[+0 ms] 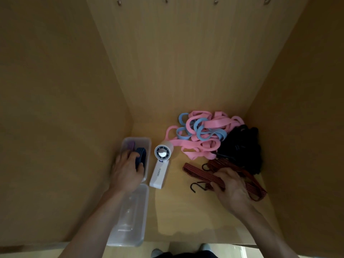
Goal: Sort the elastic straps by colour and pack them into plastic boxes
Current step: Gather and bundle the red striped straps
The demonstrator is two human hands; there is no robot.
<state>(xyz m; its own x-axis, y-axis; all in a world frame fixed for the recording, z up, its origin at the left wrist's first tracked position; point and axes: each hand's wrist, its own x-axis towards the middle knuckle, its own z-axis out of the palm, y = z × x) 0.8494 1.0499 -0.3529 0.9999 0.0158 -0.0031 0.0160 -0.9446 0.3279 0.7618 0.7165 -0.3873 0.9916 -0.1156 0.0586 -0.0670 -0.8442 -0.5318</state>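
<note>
On the wooden shelf floor, my left hand reaches into the far clear plastic box and grips a dark blue strap; a purple strap lies behind it. My right hand grips a red-and-black striped strap with black hooks. A tangle of pink straps and light blue straps lies at the back. Black straps are heaped at the right. A second clear box stands nearer, under my left forearm.
A white hand-held fan lies between the boxes and the straps. Wooden walls close in on the left, back and right. Metal hooks hang at the top. The shelf's front edge runs along the bottom, with shoes below it.
</note>
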